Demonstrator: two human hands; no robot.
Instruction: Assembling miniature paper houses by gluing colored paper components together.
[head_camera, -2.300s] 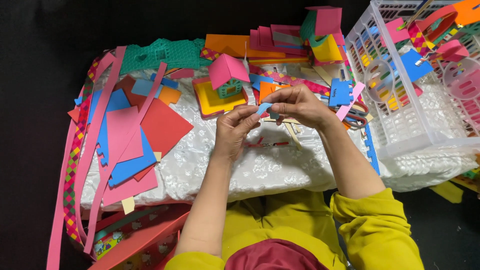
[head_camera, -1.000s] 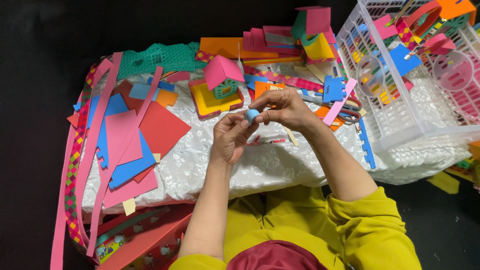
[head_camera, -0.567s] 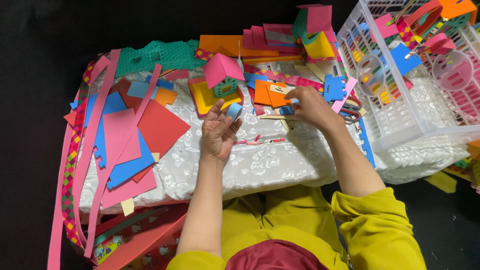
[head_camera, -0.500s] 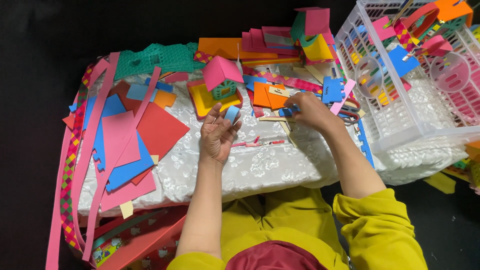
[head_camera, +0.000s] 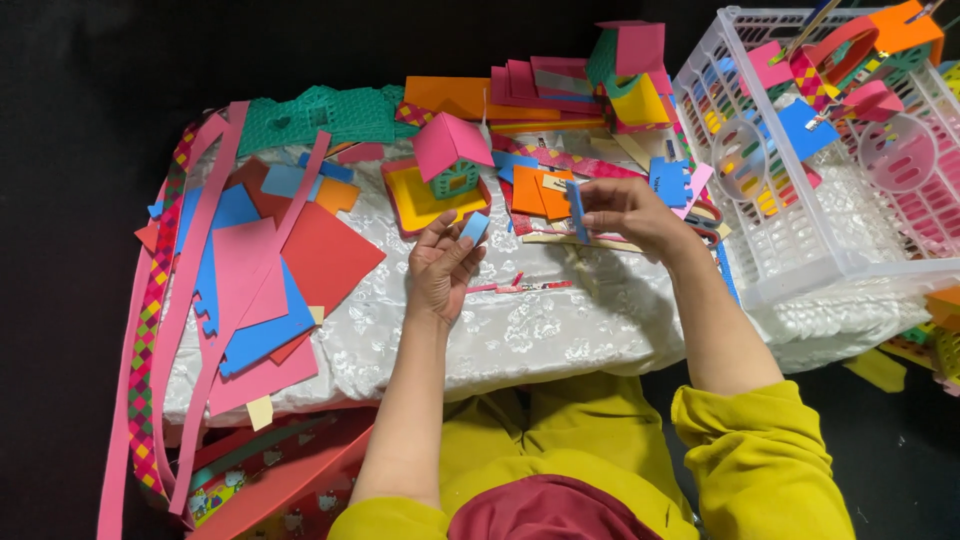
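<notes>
My left hand (head_camera: 440, 268) holds a small light-blue foam piece (head_camera: 474, 227) between its fingertips, just below a little foam house (head_camera: 450, 160) with a pink roof on a yellow base. My right hand (head_camera: 625, 212) grips a narrow blue foam strip (head_camera: 576, 210) upright, over orange foam pieces (head_camera: 538, 193). Both hands hover above a white lace-covered table (head_camera: 520, 330).
Sheets and long strips of pink, red and blue foam (head_camera: 250, 280) lie at the left. A green cut foam piece (head_camera: 320, 115) and stacked foam shapes (head_camera: 560, 85) line the back. A white plastic basket (head_camera: 810, 170) of foam bits stands at the right.
My hands were together working one small blue piece. They have parted: the left keeps the small piece, the right has reached toward the orange pieces and now holds a blue strip.
</notes>
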